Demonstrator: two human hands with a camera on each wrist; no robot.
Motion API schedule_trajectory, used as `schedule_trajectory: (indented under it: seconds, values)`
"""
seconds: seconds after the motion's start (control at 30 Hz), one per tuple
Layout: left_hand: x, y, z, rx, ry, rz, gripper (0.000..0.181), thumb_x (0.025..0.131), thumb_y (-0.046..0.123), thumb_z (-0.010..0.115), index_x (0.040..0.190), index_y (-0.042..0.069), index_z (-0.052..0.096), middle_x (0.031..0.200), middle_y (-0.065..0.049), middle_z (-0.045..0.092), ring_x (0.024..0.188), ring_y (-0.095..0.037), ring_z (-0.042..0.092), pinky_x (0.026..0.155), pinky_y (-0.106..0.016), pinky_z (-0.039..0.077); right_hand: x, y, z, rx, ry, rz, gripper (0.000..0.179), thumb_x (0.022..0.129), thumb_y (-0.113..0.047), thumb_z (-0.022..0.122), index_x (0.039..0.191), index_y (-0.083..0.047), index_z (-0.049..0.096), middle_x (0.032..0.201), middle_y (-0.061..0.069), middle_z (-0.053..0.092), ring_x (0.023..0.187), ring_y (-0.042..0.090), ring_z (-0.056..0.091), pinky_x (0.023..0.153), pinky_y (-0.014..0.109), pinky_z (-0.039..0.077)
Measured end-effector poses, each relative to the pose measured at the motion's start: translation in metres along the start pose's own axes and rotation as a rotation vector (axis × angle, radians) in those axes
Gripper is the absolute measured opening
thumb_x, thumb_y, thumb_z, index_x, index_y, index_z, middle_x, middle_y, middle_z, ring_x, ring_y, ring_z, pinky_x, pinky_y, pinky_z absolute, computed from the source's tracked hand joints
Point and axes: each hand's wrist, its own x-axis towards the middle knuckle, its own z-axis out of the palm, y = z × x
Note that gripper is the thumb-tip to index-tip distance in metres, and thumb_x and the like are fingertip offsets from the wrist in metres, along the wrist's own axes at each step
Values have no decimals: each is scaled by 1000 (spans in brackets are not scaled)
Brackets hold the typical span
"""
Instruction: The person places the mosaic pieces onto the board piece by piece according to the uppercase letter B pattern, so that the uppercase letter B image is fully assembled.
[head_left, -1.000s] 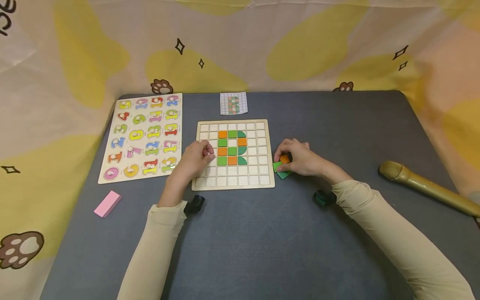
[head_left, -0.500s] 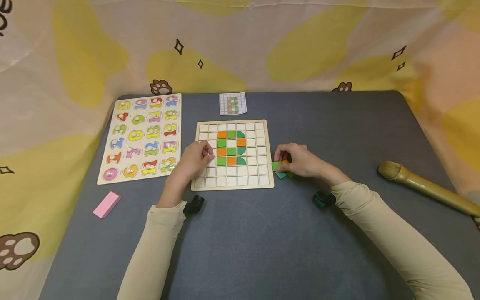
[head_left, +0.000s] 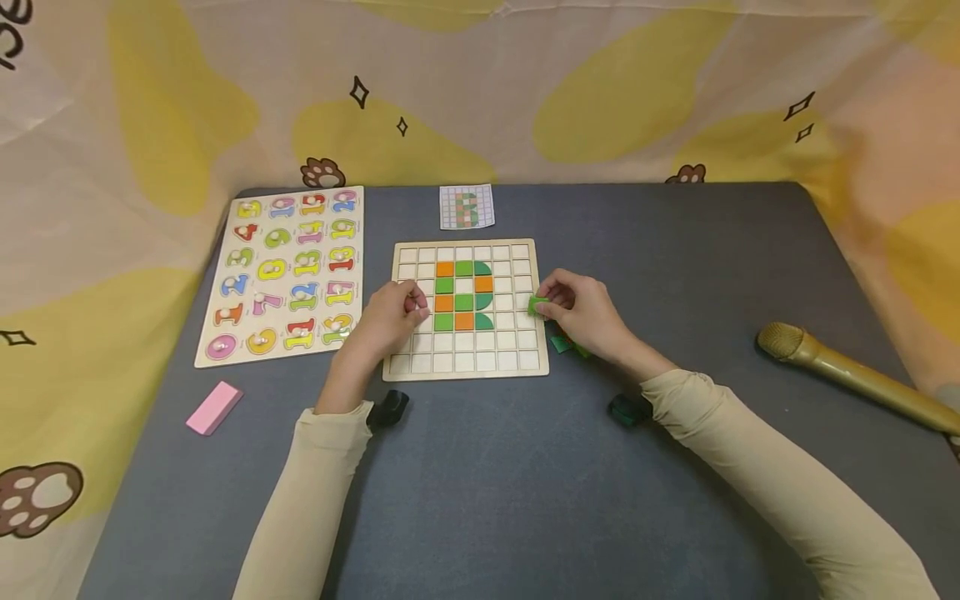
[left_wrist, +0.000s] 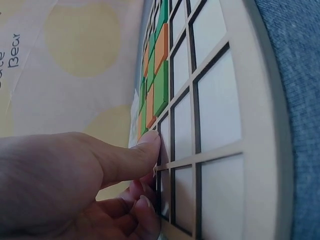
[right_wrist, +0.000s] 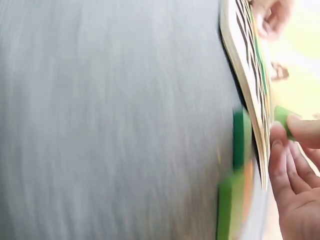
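Observation:
A light wooden grid board lies on the dark table, with orange, green and teal tiles set in its middle. My left hand rests on the board's left side, loosely curled, with thumb and fingertips touching the blank cells in the left wrist view. By the right edge, my right hand pinches a green tile between thumb and fingers, above the board's rim. Beneath that hand lie loose tiles; the right wrist view shows a teal one, a green one and a bit of orange, blurred.
Behind the board lies a small pattern card. To the left are a number puzzle board and a pink block. A gold microphone lies at the right. A patterned cloth hangs behind the table.
My right hand has lifted a green tile off the loose pile and moved it up and left to the board's right edge. My left hand has stayed in place.

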Motion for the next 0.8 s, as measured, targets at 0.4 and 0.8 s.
schedule_trajectory:
  seconds: [0.4, 0.8]
  values:
    - [1, -1, 1, 6, 10, 13, 11, 105, 10, 64, 109, 0, 62, 102, -16, 54, 97, -30, 50, 84, -39, 40, -1, -24, 45, 19, -85, -79, 7, 92, -14, 83, 95, -10, 78, 90, 4, 76, 81, 15, 64, 73, 28, 49]
    - [1, -1, 1, 5, 8, 11, 10, 106, 11, 64, 108, 1, 62, 102, -15, 53, 97, -30, 49, 84, -39, 40, 0, -29, 53, -102, -80, -100, 4, 91, -14, 85, 91, -11, 82, 95, 4, 71, 93, 23, 54, 82, 34, 43]
